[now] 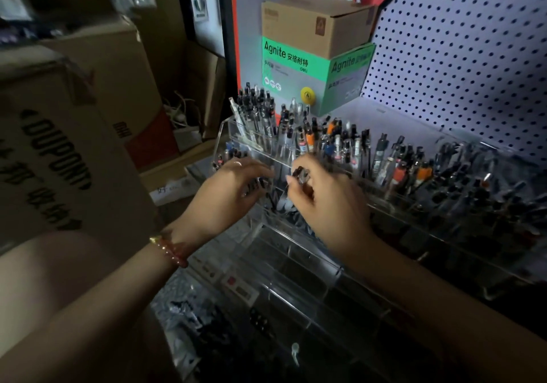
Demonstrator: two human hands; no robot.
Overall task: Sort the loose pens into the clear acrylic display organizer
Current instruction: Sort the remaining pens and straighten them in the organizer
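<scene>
A pen (301, 175) is pinched between the thumb and fingers of the right hand (322, 202) above a middle-row compartment of the clear acrylic organizer (296, 252), in which many pens (340, 143) are stood upright. The left hand (228, 193) is laid with bent fingers on dark pen tops (260, 183) just beside it. Whether anything is gripped there cannot be told.

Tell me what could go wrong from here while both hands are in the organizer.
1. The right hand pinches a pen over a compartment that already holds pens; it could jam against them.
2. The left hand rests among pen tops; a careless pull might tip neighbours out.
3. Dividers of the clear acrylic organizer barely show in this dim light, so the pen may land in the wrong slot.
</scene>
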